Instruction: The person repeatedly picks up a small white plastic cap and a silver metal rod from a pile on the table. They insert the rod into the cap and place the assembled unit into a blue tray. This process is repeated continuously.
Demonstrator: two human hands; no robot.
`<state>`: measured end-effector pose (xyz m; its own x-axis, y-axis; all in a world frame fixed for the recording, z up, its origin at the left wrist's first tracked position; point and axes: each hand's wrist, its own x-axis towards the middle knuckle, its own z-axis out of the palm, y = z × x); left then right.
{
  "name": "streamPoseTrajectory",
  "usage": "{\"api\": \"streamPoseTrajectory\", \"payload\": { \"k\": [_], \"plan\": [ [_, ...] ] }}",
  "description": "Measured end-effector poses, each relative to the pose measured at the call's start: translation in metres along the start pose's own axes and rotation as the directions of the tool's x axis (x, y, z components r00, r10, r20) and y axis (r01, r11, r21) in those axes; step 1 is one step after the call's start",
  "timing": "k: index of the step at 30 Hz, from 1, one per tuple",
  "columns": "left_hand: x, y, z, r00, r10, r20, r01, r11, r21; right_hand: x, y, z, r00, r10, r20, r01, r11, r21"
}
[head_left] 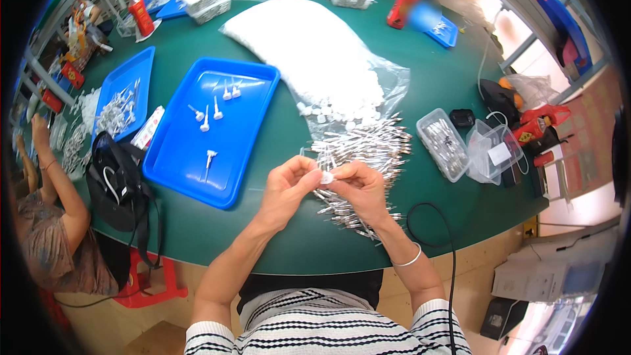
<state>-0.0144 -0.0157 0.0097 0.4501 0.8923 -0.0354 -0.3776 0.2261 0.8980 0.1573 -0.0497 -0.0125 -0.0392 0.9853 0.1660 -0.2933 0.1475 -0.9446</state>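
My left hand [289,187] and my right hand [361,189] meet over the near side of a pile of thin metal rods [368,148]. Between their fingertips is a small round white plastic cap [327,177], pinched from both sides. Whether a rod is joined to it is hidden by the fingers. Beyond the rods, a large clear bag [388,82] spills white caps [348,108] from its open end. To my left lies a blue tray [177,144] holding several metal rods with white caps on them [206,121].
A second blue tray [144,69] with capped pieces is farther left, behind a black bag [108,184]. At right stand a clear box of rods [444,144] and a clear plastic container [490,151]. A black cable [453,243] crosses the table edge. A co-worker's arm [69,190] is at left.
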Motion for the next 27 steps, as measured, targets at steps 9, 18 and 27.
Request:
{"api": "streamPoseTrajectory", "payload": {
  "k": [9, 18, 27],
  "plan": [
    [0.006, -0.010, -0.008, 0.995, -0.083, 0.060, 0.090, 0.988, -0.127, 0.002, -0.008, -0.001, 0.999, 0.017, 0.030, -0.021, 0.990, 0.140],
    [0.005, -0.005, -0.001, 0.996, -0.017, 0.086, 0.024, 0.997, -0.076, 0.004, -0.005, -0.006, 0.995, -0.096, -0.038, 0.097, 0.995, 0.027],
    [0.000, -0.011, 0.001, 0.992, -0.006, 0.122, 0.000, 0.999, 0.048, 0.005, 0.001, -0.003, 0.990, -0.137, 0.022, 0.137, 0.991, -0.006]
  ]
}}
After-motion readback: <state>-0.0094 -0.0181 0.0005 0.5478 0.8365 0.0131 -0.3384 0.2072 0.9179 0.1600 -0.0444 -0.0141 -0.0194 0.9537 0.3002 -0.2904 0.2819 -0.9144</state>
